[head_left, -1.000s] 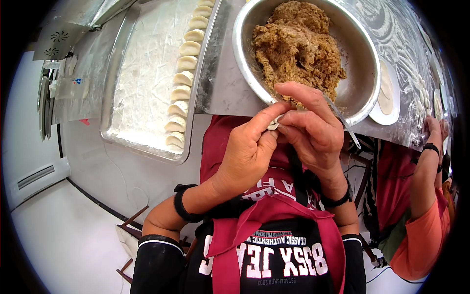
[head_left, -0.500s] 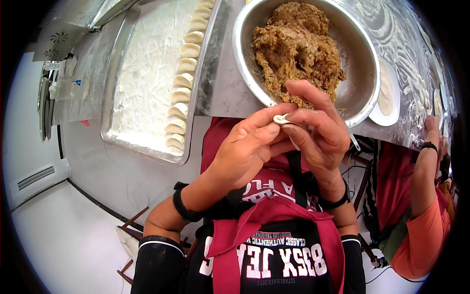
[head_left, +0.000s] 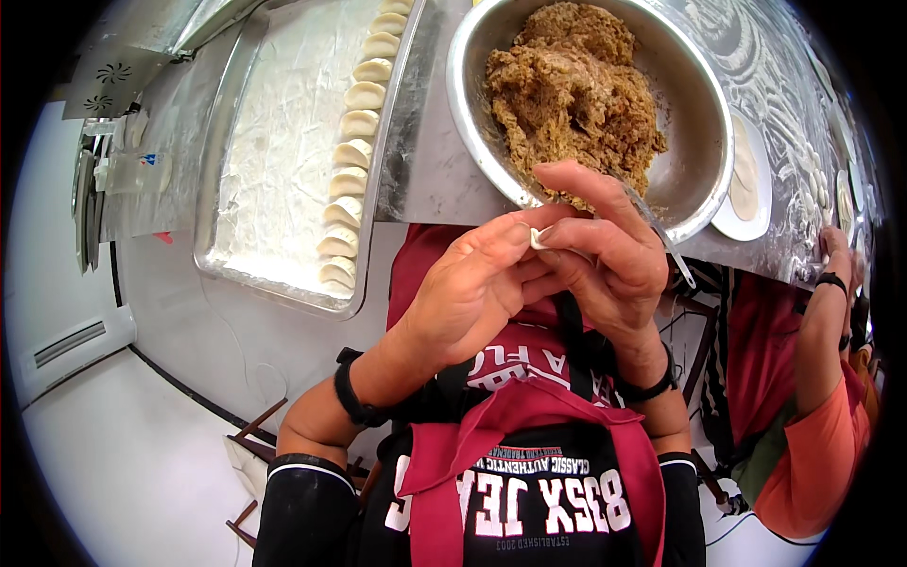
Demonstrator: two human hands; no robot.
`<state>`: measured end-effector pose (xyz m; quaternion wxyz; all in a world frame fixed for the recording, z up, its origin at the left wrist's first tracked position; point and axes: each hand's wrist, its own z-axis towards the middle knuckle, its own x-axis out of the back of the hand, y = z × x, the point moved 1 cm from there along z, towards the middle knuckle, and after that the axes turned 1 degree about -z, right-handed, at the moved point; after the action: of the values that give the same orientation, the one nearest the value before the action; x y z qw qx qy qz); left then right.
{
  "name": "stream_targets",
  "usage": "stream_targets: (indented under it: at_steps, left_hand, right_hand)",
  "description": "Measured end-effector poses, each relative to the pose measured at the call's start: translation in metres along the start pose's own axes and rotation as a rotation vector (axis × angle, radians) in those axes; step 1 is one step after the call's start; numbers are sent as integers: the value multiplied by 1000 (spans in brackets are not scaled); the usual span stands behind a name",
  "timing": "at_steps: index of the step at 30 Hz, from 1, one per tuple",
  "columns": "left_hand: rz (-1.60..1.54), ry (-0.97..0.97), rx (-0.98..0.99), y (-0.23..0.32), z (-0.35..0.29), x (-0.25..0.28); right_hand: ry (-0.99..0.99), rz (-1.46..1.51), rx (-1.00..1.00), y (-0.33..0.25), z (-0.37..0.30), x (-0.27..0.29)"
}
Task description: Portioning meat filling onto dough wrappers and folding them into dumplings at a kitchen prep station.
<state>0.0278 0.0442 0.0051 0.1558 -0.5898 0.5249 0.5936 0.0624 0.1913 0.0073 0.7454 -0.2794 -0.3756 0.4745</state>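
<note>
My left hand [head_left: 472, 293] and my right hand [head_left: 609, 260] meet just in front of a steel bowl [head_left: 463, 94]. Between their thumbs and forefingers they pinch a small dumpling [head_left: 538, 240]. Only a bit of its white dough edge shows; my fingers hide the rest. Brown minced filling [head_left: 576, 85] is heaped in the bowl, just beyond my fingertips. A thin metal utensil handle [head_left: 676, 257] slants over the bowl's near rim, close beside my right hand, its other end hidden.
Left of the bowl, a floured metal tray [head_left: 203, 227] holds a column of folded dumplings [head_left: 347, 181] along its right side. A white plate [head_left: 756, 222] with flat dough stands right of the bowl. Farther right, a co-worker's arm [head_left: 820, 326] reaches to the floured table [head_left: 784, 85].
My fingers have closed further over the dumpling, so less of its folded edge shows. My right hand has shifted slightly left, uncovering more of the utensil handle.
</note>
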Motion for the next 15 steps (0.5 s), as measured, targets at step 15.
stream_targets:
  at_steps: [15]
  left_hand:
    - [112,36,18,0,-2,3]
  right_hand:
    - [-109,143,-203,-2,-2,3]
